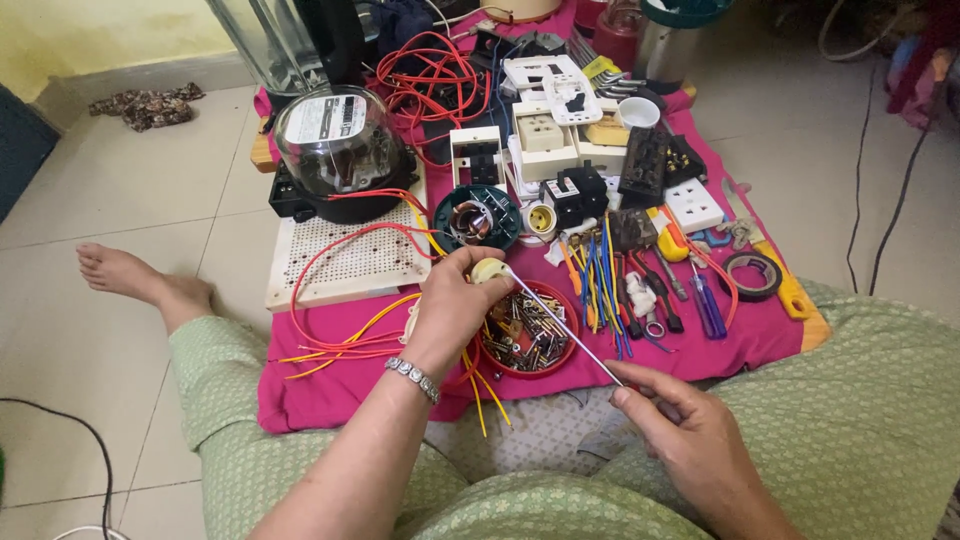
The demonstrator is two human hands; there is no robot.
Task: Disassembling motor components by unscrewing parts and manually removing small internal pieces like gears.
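Green patterned garment [860,420], silver bracelet [413,378] (left wrist), bare foot [120,270]

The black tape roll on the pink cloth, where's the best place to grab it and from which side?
Grip the black tape roll across its ring, one finger in the open centre hole and the thumb on the outer edge, coming from above. It lies flat on the pink cloth, so the hole faces up, and the yellow tool crowds its right side.

Pale beige floor tiles [120,190] with thin dark joints fill the room, lit evenly by soft daylight. A yellowish wall [90,30] with a grey skirting strip [150,72] runs along the upper left. A crumpled patterned rag [148,104] lies near it. Black cables [880,180] trail across the floor at right.
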